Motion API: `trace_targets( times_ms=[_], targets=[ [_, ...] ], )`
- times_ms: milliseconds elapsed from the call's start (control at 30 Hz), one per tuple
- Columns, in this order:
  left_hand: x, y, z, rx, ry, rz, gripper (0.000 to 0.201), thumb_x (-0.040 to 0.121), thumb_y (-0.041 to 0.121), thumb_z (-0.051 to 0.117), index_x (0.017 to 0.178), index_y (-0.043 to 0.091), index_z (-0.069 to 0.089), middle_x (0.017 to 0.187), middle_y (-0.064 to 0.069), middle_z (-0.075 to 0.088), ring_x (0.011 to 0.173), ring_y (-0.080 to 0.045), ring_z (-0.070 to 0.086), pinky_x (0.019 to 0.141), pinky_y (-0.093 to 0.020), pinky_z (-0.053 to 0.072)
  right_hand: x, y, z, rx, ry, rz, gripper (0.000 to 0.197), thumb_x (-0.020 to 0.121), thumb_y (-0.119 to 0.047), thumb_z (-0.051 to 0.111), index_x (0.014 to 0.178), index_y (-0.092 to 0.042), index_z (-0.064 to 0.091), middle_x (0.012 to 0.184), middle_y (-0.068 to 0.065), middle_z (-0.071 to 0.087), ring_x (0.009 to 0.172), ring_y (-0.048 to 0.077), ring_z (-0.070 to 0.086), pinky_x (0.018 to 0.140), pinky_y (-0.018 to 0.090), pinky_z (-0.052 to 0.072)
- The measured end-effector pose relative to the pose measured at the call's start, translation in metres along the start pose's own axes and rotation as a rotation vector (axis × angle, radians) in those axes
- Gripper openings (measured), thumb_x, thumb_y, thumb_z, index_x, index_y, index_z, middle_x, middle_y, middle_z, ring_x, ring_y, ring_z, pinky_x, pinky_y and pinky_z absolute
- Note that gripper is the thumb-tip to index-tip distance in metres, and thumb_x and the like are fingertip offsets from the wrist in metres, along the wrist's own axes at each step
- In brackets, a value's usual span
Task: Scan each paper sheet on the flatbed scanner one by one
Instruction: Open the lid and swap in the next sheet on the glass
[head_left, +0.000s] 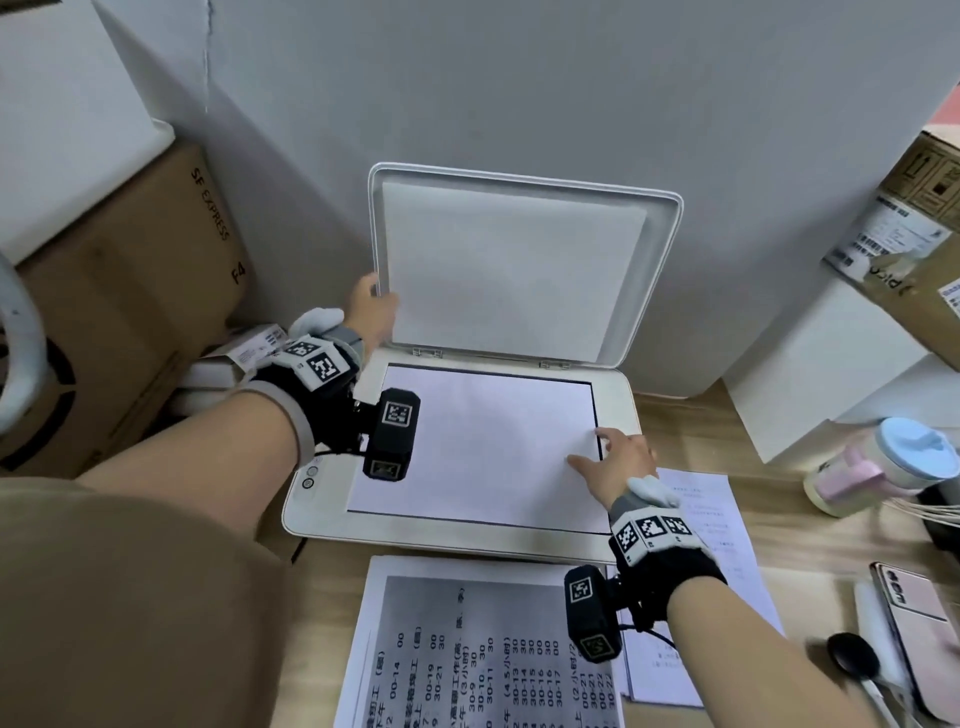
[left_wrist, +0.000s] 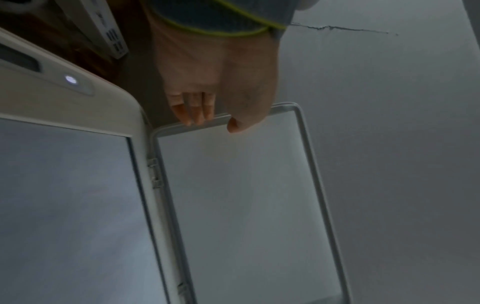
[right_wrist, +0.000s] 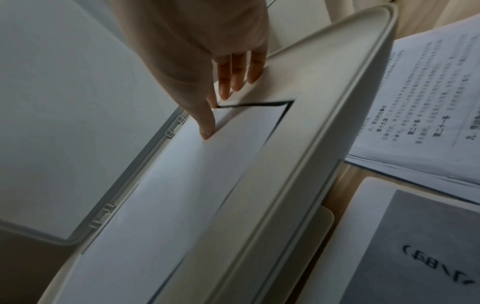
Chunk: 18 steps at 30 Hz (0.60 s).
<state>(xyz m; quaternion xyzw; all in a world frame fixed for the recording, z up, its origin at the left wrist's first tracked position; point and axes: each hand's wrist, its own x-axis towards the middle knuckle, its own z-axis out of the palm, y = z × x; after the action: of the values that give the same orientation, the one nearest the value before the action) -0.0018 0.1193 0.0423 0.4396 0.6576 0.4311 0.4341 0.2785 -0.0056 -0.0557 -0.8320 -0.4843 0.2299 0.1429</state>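
One sheet (head_left: 478, 441) on scanner (head_left: 618, 400) (two hands (head_left: 371, 306) (head_left: 618, 462) touching).

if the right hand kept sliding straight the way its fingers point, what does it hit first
Most likely the raised scanner lid. The right hand rests on the paper sheet at its right edge, fingers pointing toward the hinge side; depth is unclear.

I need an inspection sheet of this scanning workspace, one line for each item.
Surface: wooden desk, partly covered.
Job's things: scanner lid raised; blank-side sheet on glass; printed sheets in front.
Clutter: cardboard boxes, phone, spoon, cup.
Grips: left hand holds lid edge; right hand fingers on sheet's right edge.
Cables: thin wire at right wrist camera.
Surroundings: grey wall.
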Motion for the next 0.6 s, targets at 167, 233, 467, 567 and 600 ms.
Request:
trace_targets(
  times_ms=[167, 233, 467, 567, 600],
  targets=[
    [-0.018, -0.042, -0.013, 0.167, -0.035, -0.051, 0.024, 0.095, -0.001, 0.038, 0.086, 0.018, 0.05, 0.065, 0.003, 0.037, 0.06, -0.015, 0.035, 0.053, -0.019, 0.028, 0.002, -0.012, -0.014, -0.101, -0.123, 0.05, 0.013, 0.075, -0.035, 0.065, 0.072, -0.032, 0.053, 0.081, -0.002, 0.057, 0.082, 0.021, 0.053, 0.057, 0.022, 0.035],
    [-0.025, -0.056, -0.021, 0.212, -0.057, -0.094, 0.031, 0.096, 0.002, 0.038, 0.078, 0.024, 0.049, 0.07, 0.007, 0.04, 0.064, -0.01, 0.039, 0.057, -0.016, 0.031, 0.0, -0.014, -0.017, -0.03, -0.158, 0.056, 0.012, 0.074, -0.028, 0.064, 0.068, -0.028, 0.054, 0.067, -0.005, 0.052, 0.071, 0.02, 0.052, 0.052, 0.02, 0.032],
    [-0.043, -0.085, -0.029, 0.15, -0.115, -0.322, 0.02, 0.094, 0.007, 0.043, 0.111, 0.016, 0.048, 0.075, -0.003, 0.053, 0.059, -0.012, 0.048, 0.05, -0.019, 0.026, -0.003, -0.006, -0.006, 0.63, -0.042, -0.041, 0.024, 0.08, 0.004, 0.05, 0.076, -0.017, 0.062, 0.065, 0.002, 0.053, 0.061, 0.019, 0.044, 0.056, 0.025, 0.034],
    [-0.05, -0.085, -0.031, 0.162, -0.198, -0.363, 0.048, 0.091, 0.009, 0.049, 0.137, 0.017, 0.034, 0.075, -0.005, 0.061, 0.054, -0.012, 0.043, 0.046, -0.019, 0.022, -0.008, -0.005, -0.013, 0.836, 0.034, 0.027, 0.027, 0.083, 0.006, 0.048, 0.068, -0.012, 0.06, 0.057, -0.004, 0.048, 0.054, 0.01, 0.038, 0.047, 0.018, 0.032],
    [-0.053, -0.083, -0.03, 0.149, -0.238, -0.376, 0.054, 0.091, 0.01, 0.05, 0.141, 0.017, 0.029, 0.076, -0.006, 0.064, 0.052, -0.011, 0.04, 0.044, -0.018, 0.022, -0.01, -0.005, -0.017, 0.923, 0.044, 0.035, 0.029, 0.084, 0.007, 0.047, 0.067, -0.013, 0.059, 0.057, -0.006, 0.05, 0.054, 0.007, 0.041, 0.046, 0.014, 0.034]
  ],
)
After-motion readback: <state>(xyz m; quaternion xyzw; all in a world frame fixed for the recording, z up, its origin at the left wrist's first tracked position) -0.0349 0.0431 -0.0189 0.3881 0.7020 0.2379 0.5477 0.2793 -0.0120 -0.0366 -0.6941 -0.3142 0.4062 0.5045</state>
